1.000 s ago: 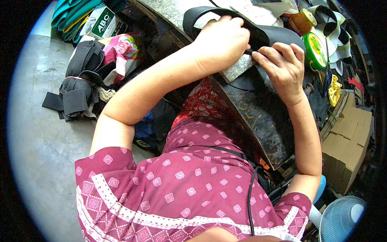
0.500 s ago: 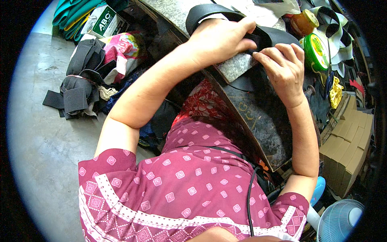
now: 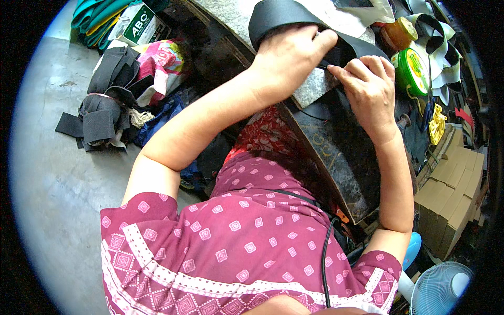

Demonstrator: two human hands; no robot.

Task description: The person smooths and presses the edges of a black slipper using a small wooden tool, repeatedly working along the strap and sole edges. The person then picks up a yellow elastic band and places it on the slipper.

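A wide, smooth black strip (image 3: 283,14) arches in a loop over the far end of the workbench. My left hand (image 3: 294,55) reaches inside the loop, its thumb and fingers closed on the strip; most of its fingertips are hidden behind the hand. On the right, my right hand (image 3: 370,92) pinches a dark edge of the strip between thumb and forefinger, the other fingers curled. The two hands are close together but apart. Below them lies a speckled grey stone slab (image 3: 314,88), its corner at the edge of the dark bench board (image 3: 328,149).
An amber jar (image 3: 400,32) and a round green-lidded tub (image 3: 415,71) stand right of my right hand. Farther right are yellow bands (image 3: 437,125), stacked cardboard (image 3: 449,189) and a fan (image 3: 441,286). Bundled black strips (image 3: 105,113) lie on the floor at left.
My left thumb has come in toward its fingers. The strip's loop has risen and spread wider above the left hand. My right hand has barely moved.
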